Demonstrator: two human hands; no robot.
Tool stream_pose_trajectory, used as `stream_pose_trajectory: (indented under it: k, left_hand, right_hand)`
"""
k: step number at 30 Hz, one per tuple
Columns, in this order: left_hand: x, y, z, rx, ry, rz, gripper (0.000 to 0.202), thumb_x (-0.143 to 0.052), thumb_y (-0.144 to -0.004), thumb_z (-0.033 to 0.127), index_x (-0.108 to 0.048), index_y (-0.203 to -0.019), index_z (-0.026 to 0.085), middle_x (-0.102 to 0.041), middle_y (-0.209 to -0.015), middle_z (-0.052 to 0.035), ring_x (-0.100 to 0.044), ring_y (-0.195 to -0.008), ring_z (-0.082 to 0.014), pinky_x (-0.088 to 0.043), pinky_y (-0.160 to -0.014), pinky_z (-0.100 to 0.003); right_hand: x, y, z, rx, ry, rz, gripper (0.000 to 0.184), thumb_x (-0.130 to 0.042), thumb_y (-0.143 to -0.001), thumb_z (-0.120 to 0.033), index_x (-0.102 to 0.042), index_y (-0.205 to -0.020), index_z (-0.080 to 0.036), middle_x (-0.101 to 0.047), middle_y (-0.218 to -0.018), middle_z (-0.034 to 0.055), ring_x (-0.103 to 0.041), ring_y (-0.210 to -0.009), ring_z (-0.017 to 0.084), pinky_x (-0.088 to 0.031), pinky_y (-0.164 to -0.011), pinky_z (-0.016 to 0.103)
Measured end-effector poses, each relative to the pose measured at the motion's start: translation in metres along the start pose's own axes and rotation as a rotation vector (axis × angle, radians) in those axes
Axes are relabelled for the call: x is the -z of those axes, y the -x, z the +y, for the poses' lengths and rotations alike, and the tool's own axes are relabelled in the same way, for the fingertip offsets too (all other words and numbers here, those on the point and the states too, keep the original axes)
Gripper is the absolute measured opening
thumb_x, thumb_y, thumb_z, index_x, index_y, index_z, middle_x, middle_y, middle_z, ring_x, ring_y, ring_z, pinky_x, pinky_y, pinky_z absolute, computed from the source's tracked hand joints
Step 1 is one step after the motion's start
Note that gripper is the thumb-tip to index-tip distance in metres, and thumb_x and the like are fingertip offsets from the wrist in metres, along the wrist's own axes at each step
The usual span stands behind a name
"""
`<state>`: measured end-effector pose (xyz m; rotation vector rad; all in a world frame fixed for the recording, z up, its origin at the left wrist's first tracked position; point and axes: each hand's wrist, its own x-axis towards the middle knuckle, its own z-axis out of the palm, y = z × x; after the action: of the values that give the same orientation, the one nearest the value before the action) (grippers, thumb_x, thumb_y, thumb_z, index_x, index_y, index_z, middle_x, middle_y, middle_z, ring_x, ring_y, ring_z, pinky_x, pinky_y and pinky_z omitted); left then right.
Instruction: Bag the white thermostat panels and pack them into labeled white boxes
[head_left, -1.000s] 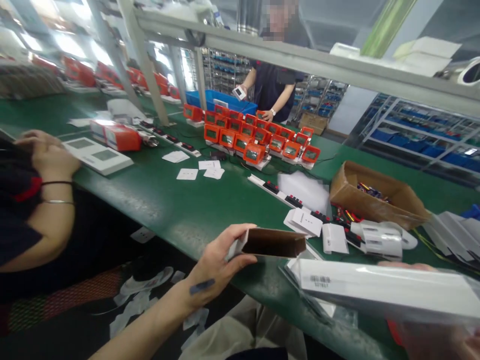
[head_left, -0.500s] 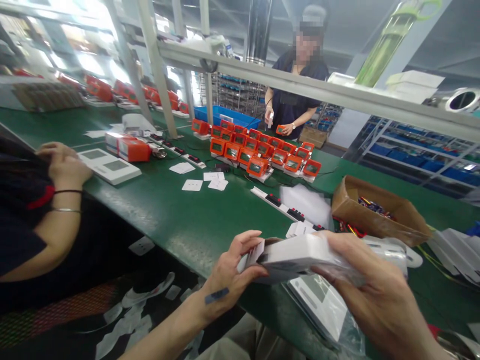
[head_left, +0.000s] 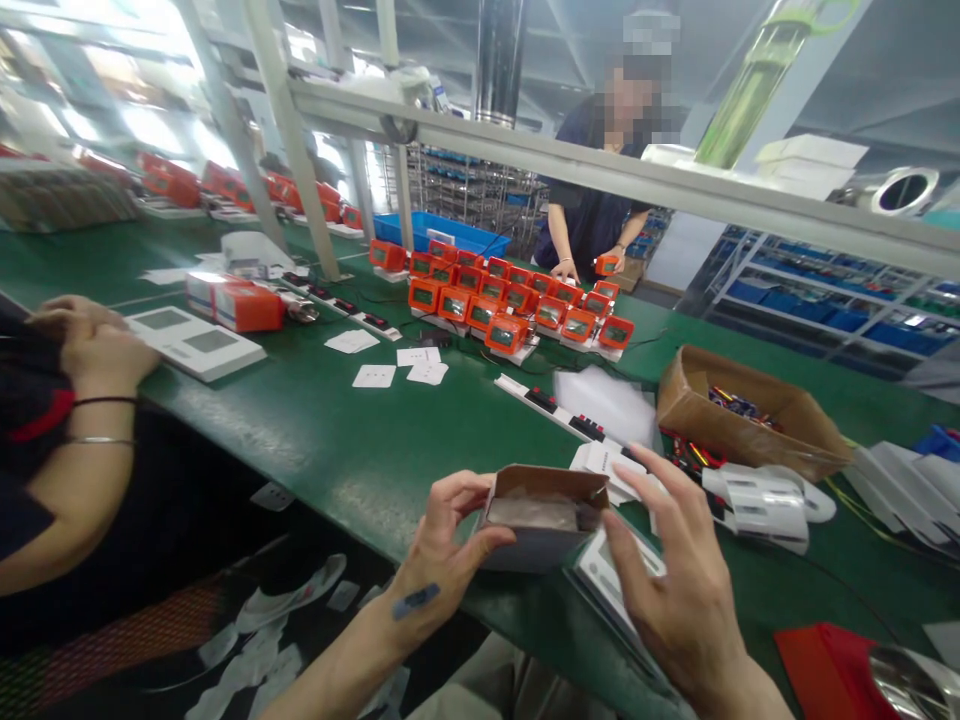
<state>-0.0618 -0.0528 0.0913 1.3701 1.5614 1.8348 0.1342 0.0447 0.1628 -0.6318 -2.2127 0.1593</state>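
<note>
My left hand (head_left: 442,545) grips the left side of a small cardboard box (head_left: 536,560), thumb at the front and fingers behind. The box's top is open, its brown inner back wall showing, and a pale item in clear plastic (head_left: 534,515) lies inside. My right hand (head_left: 675,575) is beside the box's right end with fingers spread and nothing held. Its thumb tip is close to the box's side flap; whether they touch, I cannot tell. Partly behind my right hand, a flat white panel with a grey window (head_left: 611,580) lies at the table's edge.
Rows of orange framed lamps (head_left: 480,312) stand on the green table (head_left: 330,420). A brown carton (head_left: 750,440) of wired parts is at right, near white curved parts (head_left: 772,505). A red item (head_left: 817,670) lies lower right. Co-workers are at left and across the table.
The white plastic-wrapped item formerly in my right hand has gone down into the box. My right hand has let go and spread its fingers. The box now faces upward more.
</note>
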Motion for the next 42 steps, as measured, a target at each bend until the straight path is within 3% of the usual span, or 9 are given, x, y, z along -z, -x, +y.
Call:
stream_pose_trajectory:
  k: [2,5,8,16,19,24,29,35,42]
  left_hand:
    - [0.0,0.001,-0.006,-0.037,-0.022,0.019,0.044,-0.065,-0.079,0.049,-0.047,-0.112,0.026,-0.064,-0.11,-0.0052,-0.065,-0.099,-0.0191,-0.053,-0.089,-0.037]
    - [0.0,0.002,-0.014,-0.082,-0.047,0.027,0.045,-0.065,-0.08,0.049,-0.05,-0.116,0.027,-0.064,-0.111,-0.0056,-0.065,-0.099,-0.0192,-0.055,-0.088,-0.036]
    - [-0.001,0.0,-0.018,-0.122,-0.051,0.043,0.042,-0.065,-0.08,0.045,-0.053,-0.116,0.028,-0.065,-0.112,-0.0046,-0.065,-0.098,-0.0186,-0.056,-0.086,-0.034]
    - [-0.002,-0.002,-0.027,-0.14,-0.014,0.088,0.039,-0.065,-0.081,0.041,-0.054,-0.118,0.036,-0.069,-0.11,0.0007,-0.068,-0.096,-0.0175,-0.058,-0.083,-0.028]
    - [0.005,-0.005,-0.033,-0.188,-0.12,0.066,0.037,-0.063,-0.083,0.038,-0.057,-0.12,0.038,-0.068,-0.115,0.0003,-0.067,-0.1,-0.0196,-0.056,-0.087,-0.029]
    - [0.017,-0.018,-0.03,-0.271,-0.214,-0.078,0.025,-0.059,-0.085,0.033,-0.067,-0.109,0.039,-0.065,-0.119,-0.0002,-0.066,-0.103,-0.0205,-0.056,-0.086,-0.026]
    - [0.019,-0.029,-0.017,-0.244,-0.198,-0.166,0.018,-0.057,-0.087,0.031,-0.07,-0.098,0.035,-0.067,-0.112,-0.0004,-0.066,-0.099,-0.0177,-0.055,-0.083,-0.022]
    - [0.012,-0.037,-0.008,-0.147,-0.125,-0.168,0.019,-0.054,-0.088,0.03,-0.069,-0.101,0.032,-0.069,-0.104,-0.0005,-0.066,-0.095,-0.0162,-0.052,-0.083,-0.02]
    - [0.014,-0.035,-0.008,0.037,-0.075,-0.203,0.027,-0.052,-0.089,0.038,-0.064,-0.111,0.029,-0.064,-0.116,-0.0032,-0.061,-0.107,-0.0196,-0.047,-0.093,-0.026]
  right_hand:
    - [-0.001,-0.001,0.012,-0.308,-0.285,-0.044,0.036,-0.049,-0.092,-0.032,-0.049,-0.126,-0.022,-0.053,-0.129,0.0113,-0.05,-0.119,0.025,-0.039,-0.101,0.047]
    - [-0.005,-0.006,0.026,-0.601,-0.781,-0.347,0.039,-0.046,-0.092,-0.047,-0.054,-0.121,-0.022,-0.061,-0.119,0.0092,-0.056,-0.113,0.023,-0.043,-0.097,0.041]
    - [-0.012,-0.014,0.032,-0.668,-1.035,-0.506,0.043,-0.051,-0.088,-0.053,-0.058,-0.117,-0.022,-0.065,-0.111,0.0065,-0.059,-0.106,0.022,-0.044,-0.094,0.038]
    - [-0.037,-0.033,0.022,-0.683,-1.18,-0.578,0.048,-0.071,-0.076,-0.047,-0.058,-0.115,-0.022,-0.063,-0.085,-0.0007,-0.058,-0.076,0.014,-0.041,-0.064,0.023]
    - [-0.049,-0.035,0.016,-0.595,-1.118,-0.55,0.041,-0.072,-0.074,-0.043,-0.063,-0.108,-0.021,-0.063,-0.083,-0.0009,-0.055,-0.068,0.013,-0.038,-0.059,0.022]
    - [-0.058,-0.038,0.012,-0.411,-0.9,-0.463,0.024,-0.066,-0.08,-0.04,-0.071,-0.093,-0.02,-0.063,-0.086,0.0024,-0.059,-0.08,0.018,-0.046,-0.071,0.027]
    - [-0.047,-0.046,0.012,-0.244,-0.807,-0.461,0.029,-0.063,-0.084,-0.033,-0.066,-0.112,-0.026,-0.064,-0.106,0.0047,-0.061,-0.095,0.02,-0.049,-0.082,0.032]
    - [-0.035,-0.038,0.014,0.222,-0.396,-0.44,0.039,-0.044,-0.095,-0.033,-0.051,-0.133,-0.028,-0.063,-0.121,0.0086,-0.06,-0.102,0.022,-0.05,-0.087,0.036]
    - [-0.03,-0.034,0.002,0.04,-0.426,-0.51,0.037,-0.038,-0.096,-0.029,-0.056,-0.128,-0.03,-0.06,-0.128,0.0063,-0.057,-0.116,0.022,-0.046,-0.098,0.036]
